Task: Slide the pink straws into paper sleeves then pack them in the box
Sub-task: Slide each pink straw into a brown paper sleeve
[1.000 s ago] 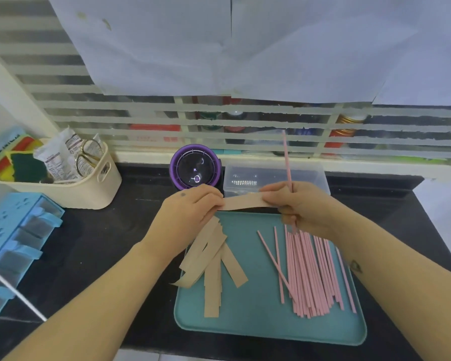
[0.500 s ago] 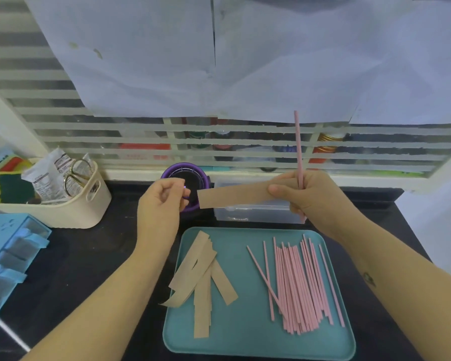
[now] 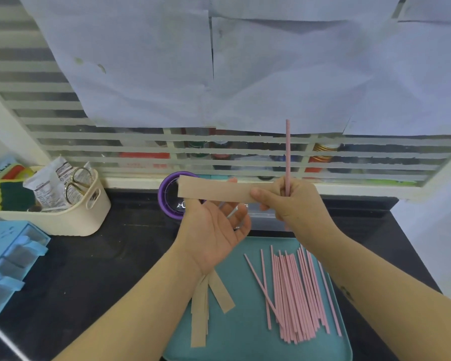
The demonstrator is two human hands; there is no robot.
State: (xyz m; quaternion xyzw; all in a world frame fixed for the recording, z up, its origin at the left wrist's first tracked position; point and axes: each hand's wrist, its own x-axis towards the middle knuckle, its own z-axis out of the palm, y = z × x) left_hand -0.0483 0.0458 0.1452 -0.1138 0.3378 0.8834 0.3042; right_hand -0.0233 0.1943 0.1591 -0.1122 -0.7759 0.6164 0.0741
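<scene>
- A cream basket (image 3: 63, 220) holding scissors (image 3: 77, 185) stands well to the left, out of the working area.
- Spare sleeves (image 3: 206, 303) lie on the teal tray (image 3: 245, 342), probably fanned for easy picking.
- The left hand (image 3: 214, 230) is palm up beneath the held sleeve, its fingers loosely spread and gripping nothing, likely ready to open the free end.
- The paper sleeve (image 3: 214, 191) is held level above the counter, so its mouth faces left.
- The clear box (image 3: 263, 220) sits behind the hands, mostly hidden.
- The right hand (image 3: 297, 207) pinches the sleeve's right end under the thumb, and its curled fingers hold one pink straw (image 3: 287, 152) upright and out of the way.
- Loose straws (image 3: 294, 295) wait on the tray's right.
- Half a second ago the left hand showed its back with fingers curled by the sleeve's end; it has since turned over and opened. The right hand's hold looks unchanged.
</scene>
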